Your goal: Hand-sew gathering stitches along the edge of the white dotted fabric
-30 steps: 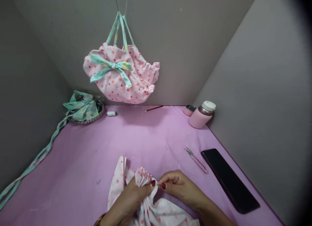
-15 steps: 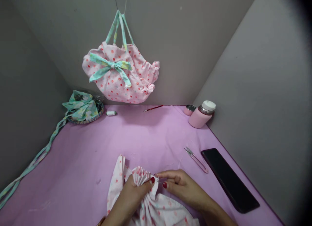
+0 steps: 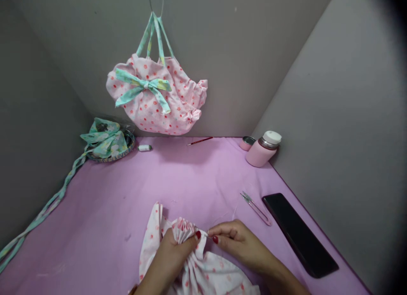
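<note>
- In the head view, the cloth (image 3: pixel 222 271) lies on the near part of the table (image 3: pixel 104 210), bunched under and between your hands.
- Your left hand (image 3: pixel 174 248) is clamped on it, thumb on top beside the gathers (image 3: pixel 182 228); if that pinch loosens, the pleats could spread or turn uneven.
- Your right hand (image 3: pixel 233 242) is just beside the raised edge, thumb and forefinger close together near something thin; whether they grip it, or whether it is needle or thread, you cannot tell from here.
- If it is a needle, your left thumb could get pricked, being so near that edge.
- A fine thread (image 3: pixel 235 211) seems to lie beyond your right hand; pulled in carelessly, it could knot or snag.
- The snips (image 3: pixel 256 208) lie near it, blade tips apart and pointing away from you; a wide sweep of your right hand could catch them, or drag them against the phone (image 3: pixel 300 235) beside them.
- Too sharp a tug could pucker the edge or snap a strand.
</note>
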The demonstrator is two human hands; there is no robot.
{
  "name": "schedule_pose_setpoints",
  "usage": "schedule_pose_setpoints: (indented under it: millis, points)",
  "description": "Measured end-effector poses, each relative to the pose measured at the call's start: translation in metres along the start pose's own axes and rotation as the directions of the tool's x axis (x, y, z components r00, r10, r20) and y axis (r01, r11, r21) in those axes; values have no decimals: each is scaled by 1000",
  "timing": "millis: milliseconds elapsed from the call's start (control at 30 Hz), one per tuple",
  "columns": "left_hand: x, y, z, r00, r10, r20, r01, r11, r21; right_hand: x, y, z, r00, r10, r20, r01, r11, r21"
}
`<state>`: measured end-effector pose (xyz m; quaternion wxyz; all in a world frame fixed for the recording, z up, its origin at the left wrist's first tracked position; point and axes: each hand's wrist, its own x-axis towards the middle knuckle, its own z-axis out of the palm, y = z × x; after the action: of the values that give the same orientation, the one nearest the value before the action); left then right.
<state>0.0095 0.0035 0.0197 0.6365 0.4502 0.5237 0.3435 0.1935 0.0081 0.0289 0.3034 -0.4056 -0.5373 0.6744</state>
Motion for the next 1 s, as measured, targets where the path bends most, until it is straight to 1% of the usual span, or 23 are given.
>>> schedule_pose_setpoints:
  millis: [100,233,400,500,600,733,833,933,1000]
  points:
    - [0,-2,-1,998,45,-42,-40,993,113,0,-1,1,1000,-5,-14,4,1000,-26]
    - [0,-3,0,993,107,-58,-90,968,234,0,-2,2,1000,-21,-15,19,994,-107]
    - [-5,1,0,975,216,-41,-190,921,340,-1,0,4,998,-51,-40,40,968,-248]
    - [-8,2,-1,967,255,-11,-231,892,388,-1,1,6,995,-68,-67,40,934,-356]
    - [-7,2,-1,962,274,14,-258,886,384,0,2,10,993,-81,-90,38,913,-407]
    - [-7,3,-2,953,302,15,-285,881,377,0,3,14,987,-130,-90,79,898,-433]
    - [-9,5,-2,950,309,41,-302,882,363,-1,5,17,981,-162,-103,89,860,-502]
    - [-8,6,-2,957,288,20,-281,913,295,-1,5,18,974,-191,-118,99,837,-539]
    - [-5,5,-2,971,239,-22,-226,943,243,-1,5,18,970,-204,-130,109,849,-517]
